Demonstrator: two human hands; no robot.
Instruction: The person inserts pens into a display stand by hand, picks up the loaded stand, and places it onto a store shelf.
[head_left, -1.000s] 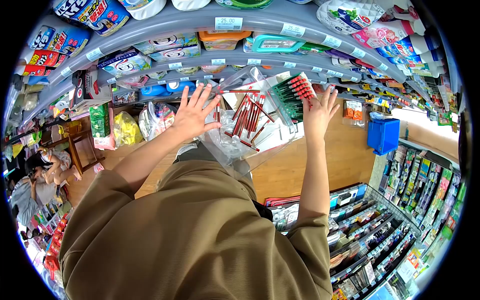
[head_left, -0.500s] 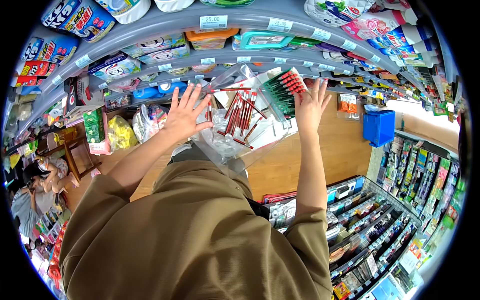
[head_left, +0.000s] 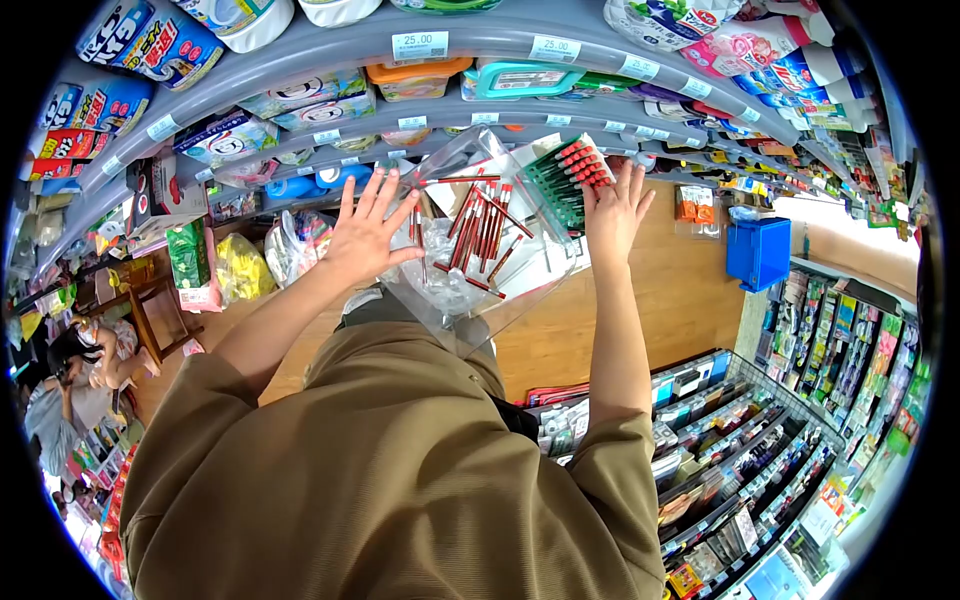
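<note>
My left hand is open with fingers spread, at the left edge of a clear plastic tray or bag. Inside lie several loose dark red pencil-like sticks with pale bands, over crumpled clear film and something white. To the right, a green holder carries rows of red-tipped sticks standing close together. Beside its right edge is my right hand, fingers extended and apart, the thumb near or against the holder. Whether that thumb touches it I cannot tell.
Shelves of packaged goods curve across the front. A blue bin stands on the wooden floor at right, above a rack of packets. Bags sit at left; another person is farther left.
My right hand has shifted slightly left and down beside the green holder. My left hand and the loose sticks stay almost the same.
</note>
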